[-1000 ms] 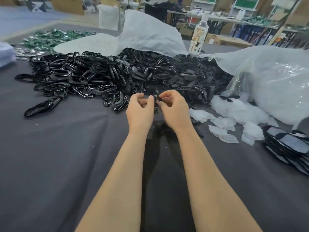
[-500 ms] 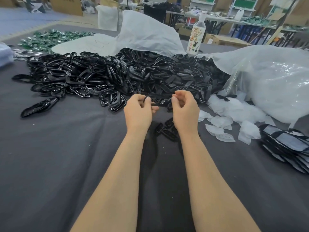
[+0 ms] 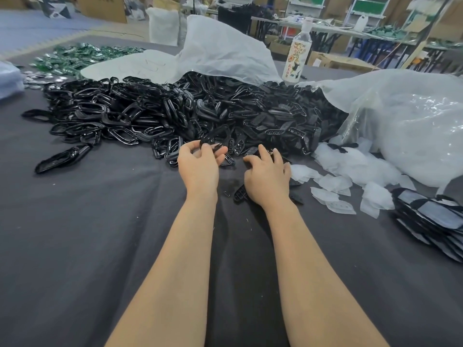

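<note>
While the heap of black plastic parts point(image 3: 175, 113) lies spread across the dark surface point(image 3: 75, 234) at twelve o'clock, both hands work at its near edge, where single parts can be drawn off without disturbing the mass. The left hand point(image 3: 200, 169) is curled, thumb and fingers pinching a thin black frame point(image 3: 211, 144) and holding it just above the surface, seemingly so it is ready to be fitted with a second part. The right hand point(image 3: 268, 174) is not gripping: its thumb stands apart from the spread, bent fingers, which rest on the small slotted inserts point(image 3: 238, 147) at the pile's one o'clock side, probably feeling for one to lift. A few more inserts point(image 3: 241, 194) lie loose by the right wrist, close enough to be picked up without a stretch. The heap seems sorted by kind, glossy open frames toward ten o'clock and flat slotted pieces toward one o'clock, which would let each hand feed from its own side. A white sack point(image 3: 225, 51) lies slumped behind the heap, its mouth toward the parts. At two o'clock a clear bag point(image 3: 413, 126) spills small clear pouches point(image 3: 330, 182), and at three o'clock bagged pieces point(image 3: 436, 219) are stacked, likely finished work kept away from the raw stock. A bottle point(image 3: 298, 53) stands upright beyond the heap, and green parts point(image 3: 82, 55) lie at eleven o'clock.
</note>
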The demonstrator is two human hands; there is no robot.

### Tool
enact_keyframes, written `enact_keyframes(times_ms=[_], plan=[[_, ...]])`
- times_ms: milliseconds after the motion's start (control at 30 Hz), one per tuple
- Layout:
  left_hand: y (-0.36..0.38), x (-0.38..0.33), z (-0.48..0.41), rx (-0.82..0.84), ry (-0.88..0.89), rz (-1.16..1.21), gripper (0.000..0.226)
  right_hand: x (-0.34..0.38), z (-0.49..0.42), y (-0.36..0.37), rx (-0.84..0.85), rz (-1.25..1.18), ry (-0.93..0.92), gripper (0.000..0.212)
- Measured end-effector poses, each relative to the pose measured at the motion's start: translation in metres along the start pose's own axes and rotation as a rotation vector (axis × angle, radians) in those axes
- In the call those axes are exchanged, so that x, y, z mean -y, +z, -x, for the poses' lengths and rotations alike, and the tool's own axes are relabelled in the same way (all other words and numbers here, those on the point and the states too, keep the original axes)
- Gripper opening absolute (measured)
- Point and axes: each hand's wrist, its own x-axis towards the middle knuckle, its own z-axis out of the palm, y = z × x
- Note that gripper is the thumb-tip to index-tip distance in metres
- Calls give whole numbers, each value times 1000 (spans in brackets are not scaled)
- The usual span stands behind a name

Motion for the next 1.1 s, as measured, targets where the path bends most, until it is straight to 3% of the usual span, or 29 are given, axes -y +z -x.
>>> enact_keyframes(times_ms=[200,533,700,800,867,967,1033,1100], plan=[[1,2,1,24,-10,-8,13,2,-1,0,68,71,-13,52],[1,2,0,20,-15,-40,16,5,0,-2,18,-40,30,40],[2,3,0,27,-9,-54,13,6,0,-2,72,55,30,46],[2,4,-1,28,-5,-64,14,8,1,-3,9,25,50,45],[2,4,-1,31,-2,-70,14,8,2,-7,-177,-122,71,42],[2,5,-1,44,6,-94,15,5,3,-18,-485,-532,77,24],[3,6,-1,79,6,-130,15,3,5,-24,-490,-797,125,10],[5,7,1,132,10,-180,18,2,7,-28,-438,-1008,195,15]])
